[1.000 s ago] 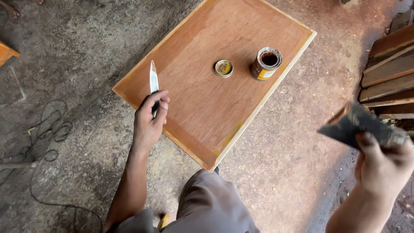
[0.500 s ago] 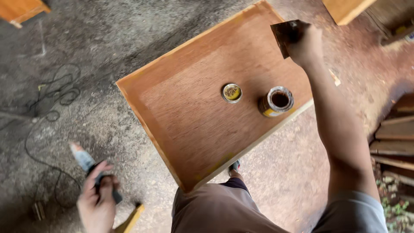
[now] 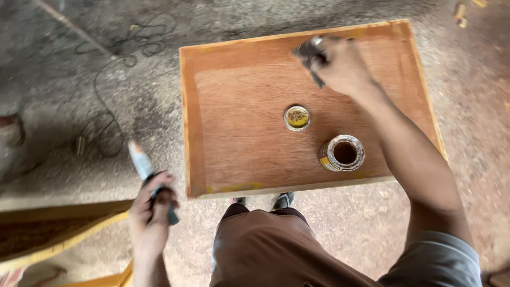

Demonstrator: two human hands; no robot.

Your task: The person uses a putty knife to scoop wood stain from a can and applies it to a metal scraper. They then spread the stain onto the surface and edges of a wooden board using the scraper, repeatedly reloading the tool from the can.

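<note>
1. Right hand [image 3: 342, 66] clamped on dark sanding pad [image 3: 309, 53], pressed to far part of plywood panel [image 3: 239, 138] lying flat on the floor.
2. Left hand [image 3: 151, 215] closed round putty knife [image 3: 150, 178], held off the panel's left edge, blade pointing far.
3. Risk: right forearm directly above open tin [image 3: 342, 153]; likely to tip and spill if swept near.
4. Risk: loose lid [image 3: 297, 117] could be knocked.
5. Pad's face hidden under fingers; motion-blurred. Tin contents unclear. Cable [image 3: 114, 69] on floor, far left.

Head-worn view, steeply down, near
</note>
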